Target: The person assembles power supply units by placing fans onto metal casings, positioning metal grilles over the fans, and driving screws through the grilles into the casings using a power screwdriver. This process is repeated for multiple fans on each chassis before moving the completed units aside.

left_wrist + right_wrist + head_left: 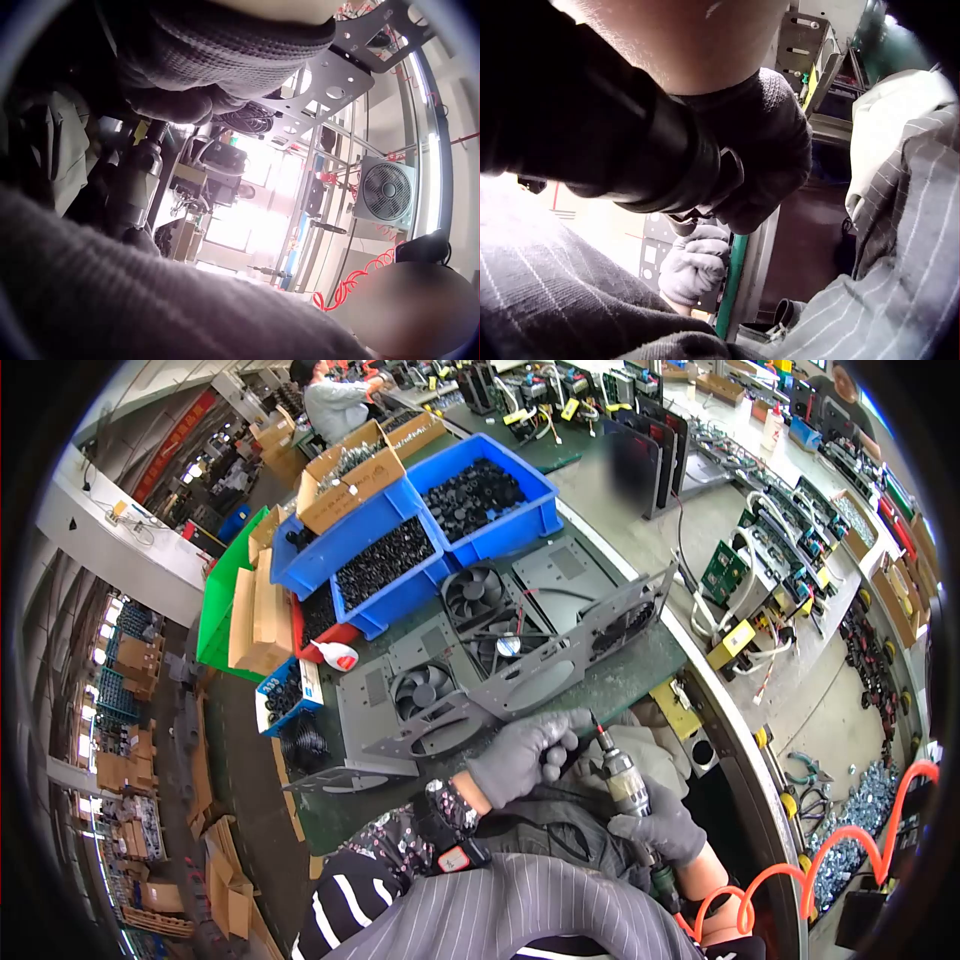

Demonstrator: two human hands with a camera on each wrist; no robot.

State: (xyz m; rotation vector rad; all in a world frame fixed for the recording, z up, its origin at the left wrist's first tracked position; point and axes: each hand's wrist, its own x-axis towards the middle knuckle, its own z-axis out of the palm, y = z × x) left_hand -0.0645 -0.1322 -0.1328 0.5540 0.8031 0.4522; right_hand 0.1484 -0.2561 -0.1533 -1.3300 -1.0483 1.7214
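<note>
The person's right hand [660, 825] grips an air screwdriver [628, 788], held over the lap, its bit angled up beside the curled fingers of the left hand [522, 760]. Whether those fingers hold anything cannot be told. The two hands are apart, both gloved in grey. Beyond them, grey metal panels [378, 712] with black fans [422, 688] lie on the green table [640, 672], near blue bins [543, 520] of small black parts [385, 560].

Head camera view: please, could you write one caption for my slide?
Right gloved hand grips a power screwdriver, left gloved hand near its tip, beside dark metal panels and black fans.
</note>
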